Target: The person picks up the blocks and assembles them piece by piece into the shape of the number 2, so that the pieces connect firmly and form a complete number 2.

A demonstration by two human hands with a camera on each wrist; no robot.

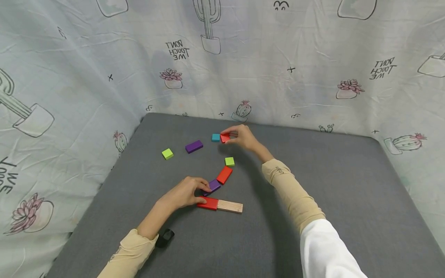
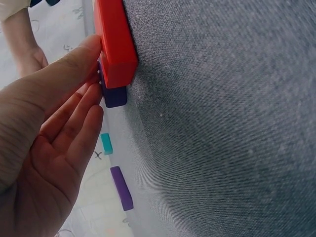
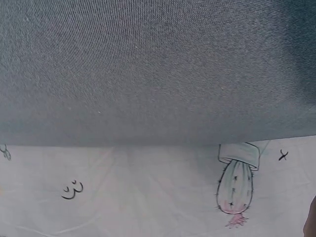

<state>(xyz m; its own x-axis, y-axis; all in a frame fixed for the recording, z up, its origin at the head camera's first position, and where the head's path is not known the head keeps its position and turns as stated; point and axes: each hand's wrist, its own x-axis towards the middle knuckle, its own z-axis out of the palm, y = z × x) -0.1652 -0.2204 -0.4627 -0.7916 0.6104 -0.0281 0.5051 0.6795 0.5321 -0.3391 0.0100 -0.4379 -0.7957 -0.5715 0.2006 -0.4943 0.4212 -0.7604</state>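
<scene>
At the far end of the table my right hand (image 1: 244,138) pinches a small red block (image 1: 225,138) between thumb and fingers, right beside a teal block (image 1: 216,138). In the right wrist view only a sliver of that hand shows at the lower right edge. My left hand (image 1: 186,192) is nearer the front. Its thumb touches one end of a red block (image 1: 208,203), and its fairly straight fingers reach to a purple block (image 1: 213,187) just behind. The red block lies end to end with a bare wooden block (image 1: 230,206). Another red block (image 1: 225,175) continues from the purple one.
A lime block (image 1: 229,161) lies between the curved row and my right hand. Toward the left are a purple block (image 1: 194,146) and another lime block (image 1: 167,154). A black object (image 1: 165,238) sits by my left wrist. Printed cloth (image 1: 260,58) hangs behind the grey table (image 1: 330,185).
</scene>
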